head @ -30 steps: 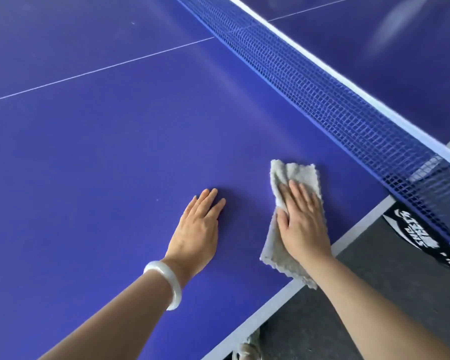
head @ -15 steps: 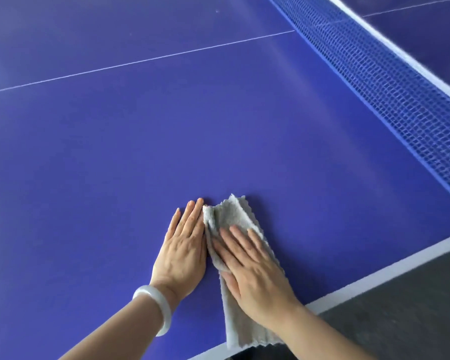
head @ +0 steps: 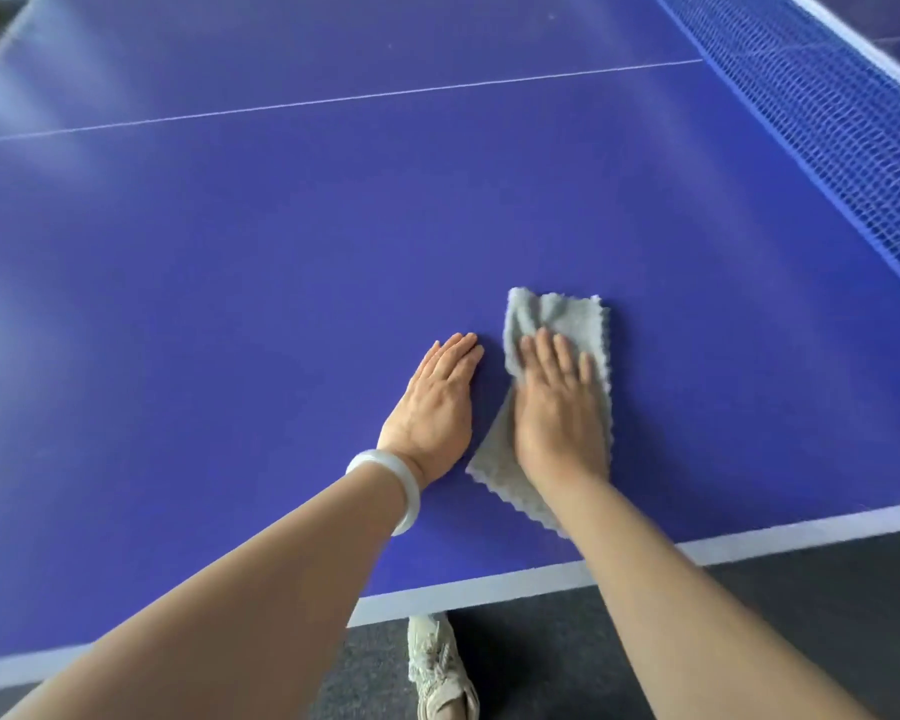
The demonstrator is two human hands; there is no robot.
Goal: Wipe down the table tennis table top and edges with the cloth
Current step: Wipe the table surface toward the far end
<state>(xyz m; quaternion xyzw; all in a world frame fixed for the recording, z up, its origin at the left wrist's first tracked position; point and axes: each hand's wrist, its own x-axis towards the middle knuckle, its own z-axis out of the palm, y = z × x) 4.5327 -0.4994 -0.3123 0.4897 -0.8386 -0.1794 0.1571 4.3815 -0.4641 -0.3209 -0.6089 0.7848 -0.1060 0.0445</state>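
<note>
A blue table tennis table (head: 281, 262) fills most of the view, with a white line along its near edge. A folded grey cloth (head: 567, 319) lies flat on the top, a short way in from that edge. My right hand (head: 559, 407) presses flat on the cloth with straight fingers, covering its middle. My left hand (head: 435, 407) rests flat on the bare top just left of the cloth, fingers together, a pale bangle on the wrist.
The blue net (head: 827, 122) with its white top band runs along the upper right. A thin white centre line (head: 333, 101) crosses the far part of the top. Below the near edge are dark grey floor (head: 801, 615) and my light shoe (head: 437, 667).
My right hand slid the cloth left until it met my left hand, then back right and a little farther from the near edge. The view shifted left and the net post left the frame.
</note>
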